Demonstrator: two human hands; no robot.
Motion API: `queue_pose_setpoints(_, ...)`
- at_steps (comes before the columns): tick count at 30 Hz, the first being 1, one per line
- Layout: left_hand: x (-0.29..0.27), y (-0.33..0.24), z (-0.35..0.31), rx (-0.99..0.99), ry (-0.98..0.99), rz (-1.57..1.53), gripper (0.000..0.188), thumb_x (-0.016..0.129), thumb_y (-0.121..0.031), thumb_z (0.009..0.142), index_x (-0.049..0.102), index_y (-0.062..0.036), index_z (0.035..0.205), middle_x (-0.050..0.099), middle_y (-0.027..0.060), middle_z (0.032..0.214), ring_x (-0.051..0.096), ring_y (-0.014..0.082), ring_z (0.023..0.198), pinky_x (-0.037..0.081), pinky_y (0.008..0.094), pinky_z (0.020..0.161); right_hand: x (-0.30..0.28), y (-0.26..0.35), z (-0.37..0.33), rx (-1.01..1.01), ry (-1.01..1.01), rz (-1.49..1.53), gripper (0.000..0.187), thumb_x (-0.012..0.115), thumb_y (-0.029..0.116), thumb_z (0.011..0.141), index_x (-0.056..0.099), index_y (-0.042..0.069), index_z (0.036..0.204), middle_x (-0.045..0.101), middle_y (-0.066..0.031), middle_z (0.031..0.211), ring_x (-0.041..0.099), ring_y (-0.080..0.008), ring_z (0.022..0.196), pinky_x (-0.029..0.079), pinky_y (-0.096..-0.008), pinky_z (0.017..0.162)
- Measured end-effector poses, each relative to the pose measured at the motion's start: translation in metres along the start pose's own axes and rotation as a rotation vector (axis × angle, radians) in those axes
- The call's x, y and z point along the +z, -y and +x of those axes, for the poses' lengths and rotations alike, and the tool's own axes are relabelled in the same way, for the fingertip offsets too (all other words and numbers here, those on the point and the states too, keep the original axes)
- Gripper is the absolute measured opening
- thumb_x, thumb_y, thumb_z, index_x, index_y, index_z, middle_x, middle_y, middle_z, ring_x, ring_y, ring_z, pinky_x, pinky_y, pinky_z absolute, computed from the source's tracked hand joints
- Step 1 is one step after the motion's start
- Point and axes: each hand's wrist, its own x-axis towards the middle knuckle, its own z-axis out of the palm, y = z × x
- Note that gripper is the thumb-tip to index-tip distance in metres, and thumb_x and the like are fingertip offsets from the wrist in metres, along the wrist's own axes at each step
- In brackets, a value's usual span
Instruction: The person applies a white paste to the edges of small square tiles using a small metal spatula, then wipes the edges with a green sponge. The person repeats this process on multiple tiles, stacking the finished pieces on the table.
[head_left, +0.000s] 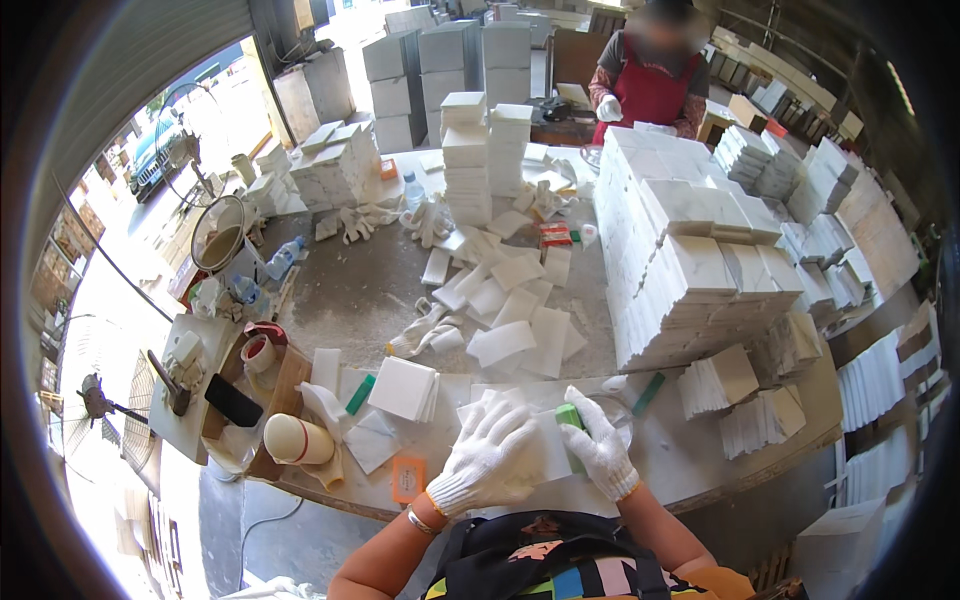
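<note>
White knit gloves cover both my hands at the near edge of the worktable. My left hand [488,450] lies flat with its fingers stretched out, palm down on a white marble tile [545,452]. Against the tile's right side, my right hand [603,452] grips a green abrasive block [568,416] between thumb and fingers. Left of my hands stands a small stack of white tiles [402,389], with another green block [361,394] beside it. An orange box [408,479] sits near my left wrist. A further green block [648,394] lies beyond my right hand.
Tall stacks of marble tiles [690,270] rise at the right. Loose tile pieces [505,290] and gloves [425,330] lie mid-table. A wooden tray [285,385] with a phone [233,401] and a cream flask [297,440] stands left. A co-worker [650,80] stands across the table.
</note>
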Motion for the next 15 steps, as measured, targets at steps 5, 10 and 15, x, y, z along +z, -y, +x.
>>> queue_pose_setpoints(5,0.006,0.002,-0.002,0.004,-0.006,-0.013,0.073,0.078,-0.029,0.06,0.057,-0.0084,0.127,0.053,0.0138,0.134,0.045,0.0393,0.132,0.033,0.0548,0.113,0.002,-0.001,-0.027,0.103,-0.036,0.255,0.061,0.063,0.018,0.093,0.042,-0.006,0.145,0.049,-0.018,0.143,0.047,-0.0249,0.131,0.034,-0.0348,0.112)
queue_pose_setpoints(10,0.009,0.004,-0.002,0.026,-0.037,-0.008,0.071,0.078,-0.029,0.06,0.057,-0.0075,0.125,0.053,0.0144,0.131,0.045,0.0408,0.131,0.033,0.0549,0.112,0.011,-0.047,-0.055,0.199,0.02,0.404,0.051,0.052,0.017,0.101,0.042,-0.007,0.145,0.052,-0.0158,0.143,0.048,-0.0207,0.131,0.035,-0.0324,0.111)
queue_pose_setpoints(15,0.012,0.004,-0.009,-0.016,0.01,0.051,0.091,0.086,-0.042,0.057,0.051,-0.007,0.134,0.048,0.0183,0.14,0.04,0.0421,0.137,0.03,0.0562,0.114,0.019,-0.068,-0.069,0.113,0.117,0.088,0.05,0.055,0.021,0.1,0.046,-0.003,0.143,0.054,-0.0188,0.14,0.051,-0.0276,0.131,0.035,-0.0355,0.112)
